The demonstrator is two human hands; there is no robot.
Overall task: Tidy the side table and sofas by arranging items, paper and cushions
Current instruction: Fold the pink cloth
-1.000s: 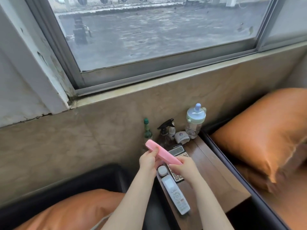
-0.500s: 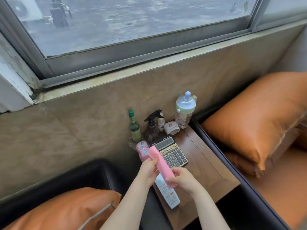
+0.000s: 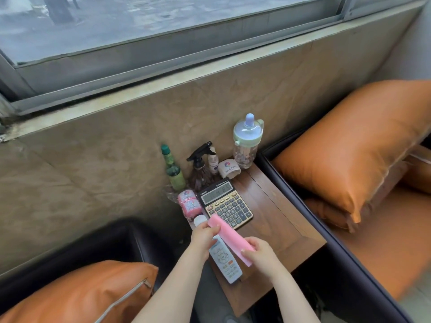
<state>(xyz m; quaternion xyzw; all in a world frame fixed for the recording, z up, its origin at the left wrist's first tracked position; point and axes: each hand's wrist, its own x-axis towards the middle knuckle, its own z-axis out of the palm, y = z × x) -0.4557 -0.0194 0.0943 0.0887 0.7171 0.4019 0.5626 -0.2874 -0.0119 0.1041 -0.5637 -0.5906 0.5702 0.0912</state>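
Both hands hold a long pink case just above the wooden side table. My left hand pinches its far end and my right hand grips its near end. Under the case lies a white remote control. Behind it sits a black and gold calculator. A small white jar peeks out beside my left hand.
Along the wall stand a green bottle, a dark spray bottle, a small white tub, a pink packet and a baby bottle. Orange cushions lie at the right and lower left on dark sofas.
The pink case has come down and toward me, from over the calculator to over the remote. The calculator is now uncovered. The view has tilted down.
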